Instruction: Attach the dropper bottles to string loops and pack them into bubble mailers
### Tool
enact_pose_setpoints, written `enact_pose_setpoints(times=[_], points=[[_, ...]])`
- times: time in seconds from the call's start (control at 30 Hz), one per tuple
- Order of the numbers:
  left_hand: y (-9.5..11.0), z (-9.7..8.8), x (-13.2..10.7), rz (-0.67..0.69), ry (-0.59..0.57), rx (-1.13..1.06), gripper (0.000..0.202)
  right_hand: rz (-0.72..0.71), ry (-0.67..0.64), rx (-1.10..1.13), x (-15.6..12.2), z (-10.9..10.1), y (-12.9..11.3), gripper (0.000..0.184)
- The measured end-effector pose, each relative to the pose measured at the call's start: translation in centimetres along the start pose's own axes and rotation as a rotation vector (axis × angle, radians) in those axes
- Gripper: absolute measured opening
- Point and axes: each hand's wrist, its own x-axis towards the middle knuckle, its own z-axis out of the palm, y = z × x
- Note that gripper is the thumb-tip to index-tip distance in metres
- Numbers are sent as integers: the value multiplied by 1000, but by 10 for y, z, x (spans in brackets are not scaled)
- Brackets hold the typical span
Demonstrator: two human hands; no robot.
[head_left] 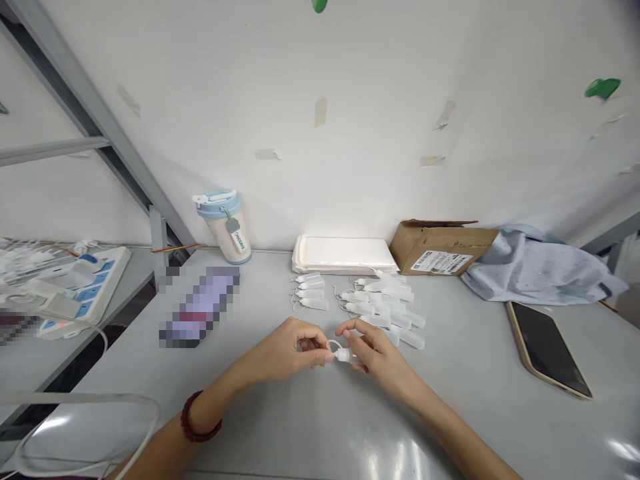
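Observation:
A small clear squeeze dropper bottle (344, 355) with a white nozzle top and a thin looped strap lies sideways between my two hands, just above the table. My left hand (295, 348) is closed, thumb and forefinger pinching the nozzle tip, where the small cap is hidden by the fingers. The fingers of my right hand (377, 353) are closed around the bottle's body. Beyond my hands lie a short column of similar bottles (313, 294) and, to its right, a larger loose group of bottles (384, 308), all on their sides.
Against the wall stand a tumbler (230, 233), a stack of white packets (345, 253), a cardboard box (440, 247) and a grey cloth (545, 267). A phone (550, 350) lies right; a blurred-out device (203, 307) lies left. A power strip (95, 287) and a white cable (85, 399) are at left.

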Motion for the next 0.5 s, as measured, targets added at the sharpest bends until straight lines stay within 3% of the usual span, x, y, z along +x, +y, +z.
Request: enact_pose_setpoints(times=[0.2,0.5], points=[[-3,-5,2,-39,50,-40,19,17,40,0,0,-7,0,23],[-4,8,2,-8,16,-9,17,-6,34,-27,0,-1,0,24]])
